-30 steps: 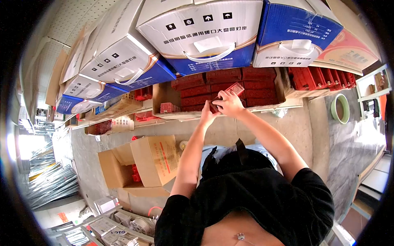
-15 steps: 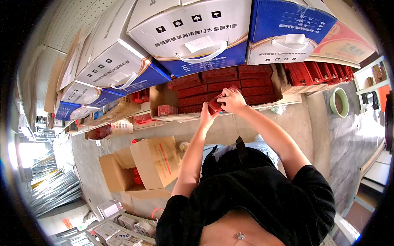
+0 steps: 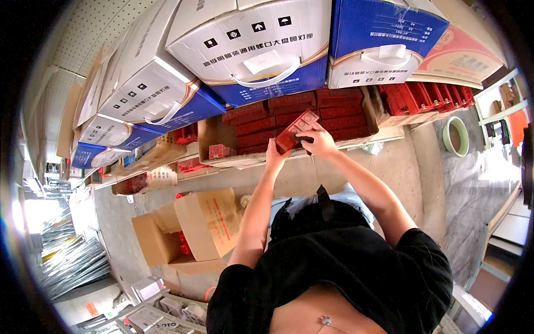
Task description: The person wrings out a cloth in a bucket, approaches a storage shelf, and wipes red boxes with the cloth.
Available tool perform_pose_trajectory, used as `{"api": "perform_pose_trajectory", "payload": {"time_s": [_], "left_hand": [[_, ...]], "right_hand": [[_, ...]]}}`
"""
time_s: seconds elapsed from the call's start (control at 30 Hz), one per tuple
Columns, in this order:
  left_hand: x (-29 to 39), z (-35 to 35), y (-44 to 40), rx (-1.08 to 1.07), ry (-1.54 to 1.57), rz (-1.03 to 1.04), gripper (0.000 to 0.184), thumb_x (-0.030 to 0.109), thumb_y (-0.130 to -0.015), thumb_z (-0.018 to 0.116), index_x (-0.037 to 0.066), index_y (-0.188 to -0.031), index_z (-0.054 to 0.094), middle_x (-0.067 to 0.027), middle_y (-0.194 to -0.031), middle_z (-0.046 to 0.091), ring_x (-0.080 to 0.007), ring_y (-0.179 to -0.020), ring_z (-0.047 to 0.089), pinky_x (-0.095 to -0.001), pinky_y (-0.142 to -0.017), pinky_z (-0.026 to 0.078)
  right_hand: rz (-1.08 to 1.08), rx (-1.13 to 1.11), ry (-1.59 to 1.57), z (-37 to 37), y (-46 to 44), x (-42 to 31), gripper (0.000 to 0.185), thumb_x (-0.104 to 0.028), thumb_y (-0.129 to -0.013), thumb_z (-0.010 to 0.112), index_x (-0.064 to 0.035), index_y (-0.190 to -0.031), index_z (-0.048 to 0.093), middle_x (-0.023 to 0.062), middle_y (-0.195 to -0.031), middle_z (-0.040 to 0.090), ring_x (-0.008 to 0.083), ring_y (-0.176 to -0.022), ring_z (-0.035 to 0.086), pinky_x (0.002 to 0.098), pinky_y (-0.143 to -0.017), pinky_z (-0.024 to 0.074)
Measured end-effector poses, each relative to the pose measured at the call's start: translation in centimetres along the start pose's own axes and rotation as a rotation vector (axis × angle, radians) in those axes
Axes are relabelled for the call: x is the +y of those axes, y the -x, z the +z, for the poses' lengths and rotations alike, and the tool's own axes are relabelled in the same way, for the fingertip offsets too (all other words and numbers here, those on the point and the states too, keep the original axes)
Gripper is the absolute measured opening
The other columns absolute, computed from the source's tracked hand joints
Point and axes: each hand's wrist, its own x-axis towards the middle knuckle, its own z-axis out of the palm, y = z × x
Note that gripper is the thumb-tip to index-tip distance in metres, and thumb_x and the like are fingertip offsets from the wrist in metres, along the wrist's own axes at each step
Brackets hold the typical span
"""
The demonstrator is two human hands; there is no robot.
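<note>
Between my hands is a red plastic electrical back box (image 3: 296,131), long, with round knockout marks along its face. My left hand (image 3: 275,155) grips its lower left end. Wrapped over its right side is my right hand (image 3: 319,142), fingers closed; something small and dark shows beneath them, too hidden to name. Just behind, an open carton (image 3: 210,133) on the shelf holds rows of similar red boxes (image 3: 345,127). A small pinkish-red box (image 3: 221,151) sits at that carton's left front corner.
Large white-and-blue cartons (image 3: 261,58) stand above the shelf. More red boxes (image 3: 428,99) are in a carton at right. An open cardboard box (image 3: 208,220) rests on the floor at left. A green bucket (image 3: 456,136) stands at right; metal lengths (image 3: 78,264) lie at far left.
The red back box has been turned so its marked face shows and its upper end points up and right. Both hands still hold it. The view has shifted slightly.
</note>
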Motion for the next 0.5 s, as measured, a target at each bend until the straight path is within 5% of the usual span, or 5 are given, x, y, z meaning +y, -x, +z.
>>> {"api": "perform_pose_trajectory", "payload": {"time_s": [0.17,0.33,0.5], "left_hand": [[1.1,-0.1,0.4,0.009,0.059,-0.017,0.049,0.013,-0.064,0.077,0.004,-0.1,0.045,-0.017,-0.092,0.058,-0.0362,-0.085,0.059,-0.0396,-0.071,0.046],[-1.4,0.4,0.0,0.001,0.019,-0.016,0.051,0.014,-0.062,0.077,0.004,-0.1,0.046,-0.0165,-0.092,0.059,-0.0344,-0.085,0.06,-0.0388,-0.07,0.047],[-0.2,-0.2,0.2,-0.038,-0.005,-0.045,0.053,0.015,-0.06,0.079,0.005,-0.1,0.045,-0.0167,-0.09,0.062,-0.0337,-0.084,0.062,-0.0384,-0.068,0.048]], "right_hand": [[-0.174,0.076,0.218,2.5,-0.9,-0.1,0.028,-0.02,-0.071,0.066,-0.018,-0.099,0.069,0.005,-0.093,0.053,0.0229,-0.085,0.057,0.0389,-0.077,0.0477],[-0.116,-0.067,0.016,3.2,0.2,-0.9,0.027,-0.017,-0.069,0.067,-0.0163,-0.096,0.068,0.006,-0.093,0.052,0.0235,-0.091,0.056,0.0404,-0.078,0.0474],[-0.24,0.023,0.162,2.4,0.6,-2.2,0.027,-0.017,-0.068,0.068,-0.0178,-0.094,0.069,0.0044,-0.091,0.052,0.0229,-0.088,0.056,0.0388,-0.076,0.0468]]}}
